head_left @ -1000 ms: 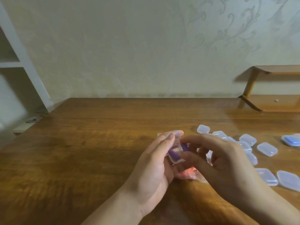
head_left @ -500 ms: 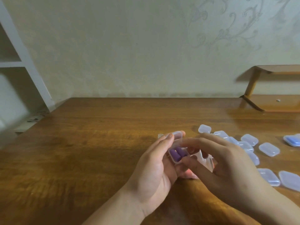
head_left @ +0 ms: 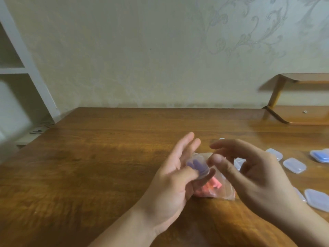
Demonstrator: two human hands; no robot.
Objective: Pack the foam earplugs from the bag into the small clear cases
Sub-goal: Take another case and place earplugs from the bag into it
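Since the small clear case with purple earplugs looks light and slippery, it is pinched at its edges by the left hand, while the right hand is held loose beside it, gripping nothing.

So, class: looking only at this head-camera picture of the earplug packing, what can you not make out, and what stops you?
- Small clear case in the left hand: blurred; whether its lid is closed and how many purple earplugs it holds is unclear.
- Bag: half hidden behind both hands; its pink contents cannot be counted.
- Cases near the right hand: some covered by it.
- Blue-filled case: cut off by the right edge.
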